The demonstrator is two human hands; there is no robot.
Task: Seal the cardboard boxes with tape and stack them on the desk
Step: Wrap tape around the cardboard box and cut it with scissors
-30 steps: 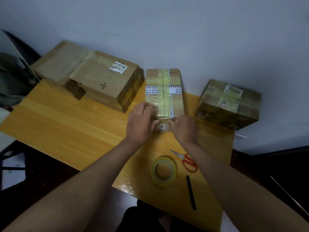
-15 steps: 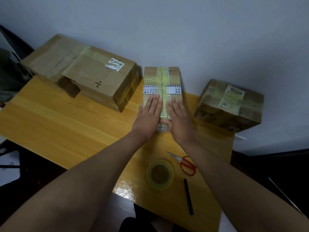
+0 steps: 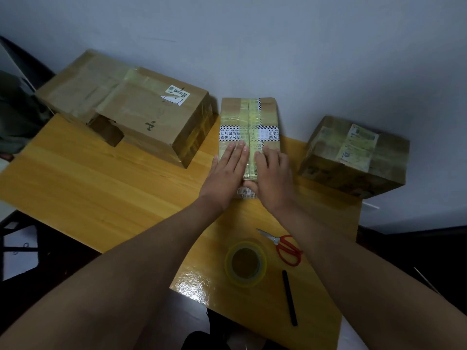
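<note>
**Pressing Tape Flat on a Cardboard Box**

Pressing down with both palms, a person flattens yellowish tape along the top of a narrow cardboard box [image 3: 249, 127] that stands in the middle of a wooden table [image 3: 101, 188], its far end toward a pale wall [image 3: 278, 46]. The left hand [image 3: 227, 173] lies flat on the box's near left half, fingers [image 3: 236, 152] extended and held close together. The right hand [image 3: 273, 173] lies flat beside it on the near right half, fingers likewise straight and close, with the thumb tucked over the box's near edge. Neither hand grips anything. A black-and-white printed band [image 3: 249, 133] crosses the box just beyond the fingertips.

To the left, a large cardboard box [image 3: 141, 120] rests on the table at an angle, closed and taped, bearing a small white label [image 3: 175, 93]; one flap on its near left side looks pushed in, leaving a dark gap. To the right, a smaller taped box [image 3: 353, 155] sits at the table's far corner, closed, with pale labels on its top. What the boxes hold cannot be seen.

Nearer the person, a roll of clear tape [image 3: 245, 263] lies flat on the table. Red-handled scissors [image 3: 284, 246] lie just to its right, and a black pen [image 3: 289, 298] lies below them near the table's edge.
</note>
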